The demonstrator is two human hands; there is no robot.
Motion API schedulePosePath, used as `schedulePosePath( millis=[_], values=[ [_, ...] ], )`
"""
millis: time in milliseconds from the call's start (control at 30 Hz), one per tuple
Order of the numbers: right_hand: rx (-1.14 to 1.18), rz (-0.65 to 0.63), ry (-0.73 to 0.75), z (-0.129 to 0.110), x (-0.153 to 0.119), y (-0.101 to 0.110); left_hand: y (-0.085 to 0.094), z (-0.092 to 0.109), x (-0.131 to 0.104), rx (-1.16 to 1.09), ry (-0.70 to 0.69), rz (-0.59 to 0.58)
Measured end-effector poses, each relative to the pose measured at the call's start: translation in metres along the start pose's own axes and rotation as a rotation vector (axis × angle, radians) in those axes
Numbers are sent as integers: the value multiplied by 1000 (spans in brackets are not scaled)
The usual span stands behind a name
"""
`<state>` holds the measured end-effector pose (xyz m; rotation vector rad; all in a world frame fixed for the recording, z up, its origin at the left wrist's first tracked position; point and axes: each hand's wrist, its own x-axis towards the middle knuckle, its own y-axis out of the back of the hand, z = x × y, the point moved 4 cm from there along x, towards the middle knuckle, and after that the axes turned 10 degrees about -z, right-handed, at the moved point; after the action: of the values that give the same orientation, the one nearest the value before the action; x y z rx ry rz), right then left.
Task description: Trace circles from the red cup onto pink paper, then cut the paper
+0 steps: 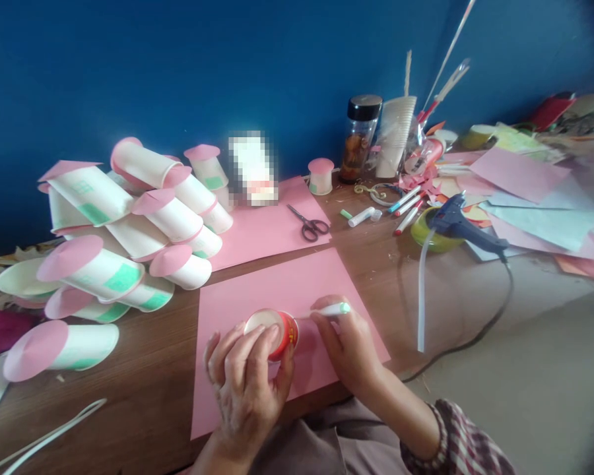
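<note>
A red paper cup (291, 332) with gold marks stands on a pink sheet (257, 290), its pale round base facing up. My left hand (250, 369) is wrapped over the cup from the left, with fingers on its base and side. Between the fingers of my right hand (349, 343) is a marker pen (332, 310) with a green end. Its tip points left and lies close by the cup's rim; whether it touches the paper I cannot tell.
White cups with pink cone tops (173, 214) are piled at left. Behind the sheet lie scissors (309, 224) on another pink sheet. Several loose markers (406, 201), a glue gun (458, 221) with its cord, a jar (359, 142) and stacked cups (395, 135) are at right.
</note>
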<state>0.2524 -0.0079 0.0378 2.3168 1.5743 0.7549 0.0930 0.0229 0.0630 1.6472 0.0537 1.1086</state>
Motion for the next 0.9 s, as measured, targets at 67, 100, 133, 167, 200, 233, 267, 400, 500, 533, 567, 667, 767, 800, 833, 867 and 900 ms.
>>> schedulePosePath(
  millis=[67,100,133,167,200,233,267,400,500,533,567,667,767,800,833,867,900],
  values=[
    [-8,8,4,0,0,0,0,0,0,5,-1,-5],
    [-9,13,4,0,0,0,0,0,0,6,-3,-6],
    [-9,17,4,0,0,0,0,0,0,6,-6,-5],
    [-8,17,5,0,0,0,0,0,0,5,-8,-3],
    [-7,14,7,0,0,0,0,0,0,4,-10,-2],
    [-8,8,8,-1,1,0,-1,-1,-1,3,-11,0],
    [-10,2,7,-1,1,-1,-1,-1,-1,2,-11,2],
    [-29,-20,-8,0,1,-2,-2,-2,-2,-3,-19,20],
    [-39,-29,-7,0,0,-2,-3,-2,-2,-7,-17,15],
    [-42,-32,-6,1,-1,-2,-3,-2,-2,-6,-14,11],
    [-45,-38,-7,1,-1,-1,-3,-2,-2,-5,-11,10],
    [-59,-55,-11,0,-4,-1,-3,-2,-2,-2,-12,14],
    [-73,-60,3,-1,-9,0,-3,-2,-2,-3,-16,25],
    [-74,-60,12,-2,-10,0,-3,-2,-2,-2,-17,26],
    [-73,-61,20,-3,-12,1,-3,-2,-2,-1,-17,27],
    [-70,-65,26,-3,-14,1,-3,-2,-1,0,-17,28],
    [-66,-68,28,-4,-16,2,-3,-2,-1,1,-17,27]
  ],
)
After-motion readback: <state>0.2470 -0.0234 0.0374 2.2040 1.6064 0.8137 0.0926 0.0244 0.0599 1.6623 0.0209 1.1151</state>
